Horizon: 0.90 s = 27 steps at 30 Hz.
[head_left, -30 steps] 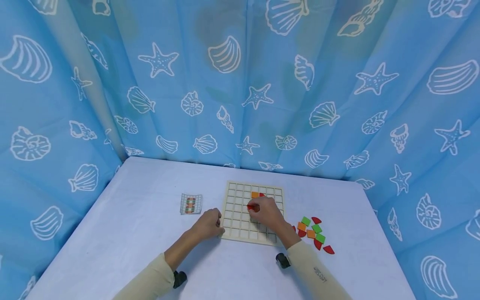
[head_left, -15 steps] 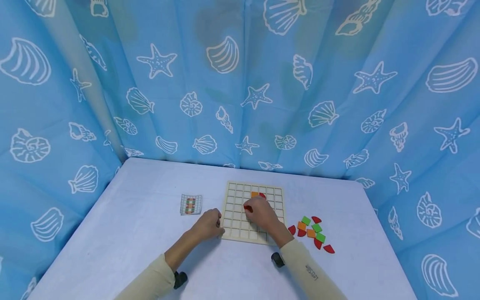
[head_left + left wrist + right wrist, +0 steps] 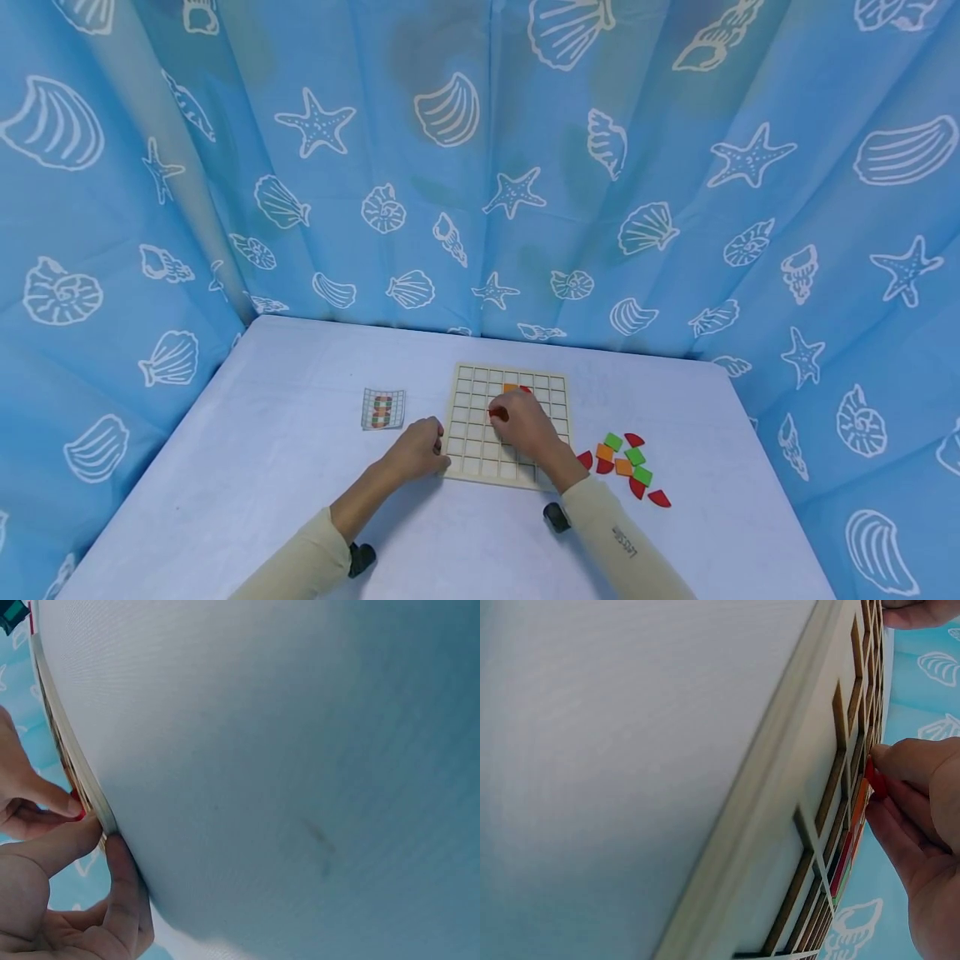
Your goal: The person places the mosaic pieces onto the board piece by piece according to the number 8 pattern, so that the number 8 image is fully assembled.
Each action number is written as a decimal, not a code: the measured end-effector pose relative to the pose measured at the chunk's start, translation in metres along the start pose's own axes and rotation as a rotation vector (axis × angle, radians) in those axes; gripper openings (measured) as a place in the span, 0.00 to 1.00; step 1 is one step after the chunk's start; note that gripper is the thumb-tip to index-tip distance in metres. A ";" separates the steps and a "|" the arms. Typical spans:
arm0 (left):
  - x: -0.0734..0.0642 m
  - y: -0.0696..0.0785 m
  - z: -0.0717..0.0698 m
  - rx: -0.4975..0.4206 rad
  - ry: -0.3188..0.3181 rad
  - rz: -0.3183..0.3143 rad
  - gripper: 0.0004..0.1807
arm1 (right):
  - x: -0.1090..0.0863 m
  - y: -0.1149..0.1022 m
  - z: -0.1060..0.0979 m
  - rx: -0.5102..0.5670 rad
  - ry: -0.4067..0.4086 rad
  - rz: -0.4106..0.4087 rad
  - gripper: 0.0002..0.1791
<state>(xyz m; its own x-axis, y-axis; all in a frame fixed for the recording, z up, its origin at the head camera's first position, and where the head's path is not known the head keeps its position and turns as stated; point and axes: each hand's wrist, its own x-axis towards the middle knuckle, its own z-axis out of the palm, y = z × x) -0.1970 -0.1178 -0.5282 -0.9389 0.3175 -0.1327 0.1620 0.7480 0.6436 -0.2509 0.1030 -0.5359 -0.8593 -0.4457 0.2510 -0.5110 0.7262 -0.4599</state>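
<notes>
A pale wooden board with a square grid (image 3: 462, 387) lies on the white table. My left hand (image 3: 414, 450) pinches its near left corner, thumb above and finger below the rim (image 3: 86, 769) in the left wrist view. Over the board's middle, my right hand (image 3: 522, 423) holds a small red piece (image 3: 877, 781) between thumb and fingertips, at the grid. Its full shape is covered by the fingers. Just beyond the right hand, an orange piece (image 3: 510, 388) and a red piece (image 3: 526, 389) sit in grid cells. Other cells are hidden under that hand.
Left of the board lies a card (image 3: 382, 409) printed with a grid and a coloured pattern. To the right are several loose pieces: red quarter-rounds (image 3: 659, 498), green squares (image 3: 635, 456) and orange squares (image 3: 624, 467). A blue shell-print curtain (image 3: 480, 167) hangs behind the table.
My right hand has shifted slightly left across the board with the red piece, then stayed nearly still over the last half second. The left hand has kept its place at the corner.
</notes>
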 end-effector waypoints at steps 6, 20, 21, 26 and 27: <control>0.000 -0.001 0.001 0.002 0.000 0.005 0.19 | -0.001 0.000 -0.001 -0.015 -0.008 0.016 0.10; -0.001 -0.001 -0.001 -0.022 -0.007 0.004 0.19 | -0.003 0.000 0.001 0.045 -0.028 0.036 0.09; -0.001 -0.001 -0.001 -0.022 -0.007 0.002 0.19 | -0.002 0.000 0.001 0.048 -0.027 0.040 0.08; 0.001 -0.001 -0.001 -0.014 -0.003 -0.009 0.19 | 0.000 0.000 0.002 0.043 -0.010 0.028 0.07; 0.002 -0.001 -0.001 -0.014 -0.004 -0.010 0.19 | 0.000 0.001 0.002 0.041 -0.008 0.026 0.07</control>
<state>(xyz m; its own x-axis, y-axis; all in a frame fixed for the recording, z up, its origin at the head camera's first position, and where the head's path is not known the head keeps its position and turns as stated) -0.1987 -0.1180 -0.5284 -0.9393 0.3122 -0.1421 0.1482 0.7430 0.6527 -0.2510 0.1029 -0.5380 -0.8721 -0.4310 0.2319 -0.4869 0.7159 -0.5004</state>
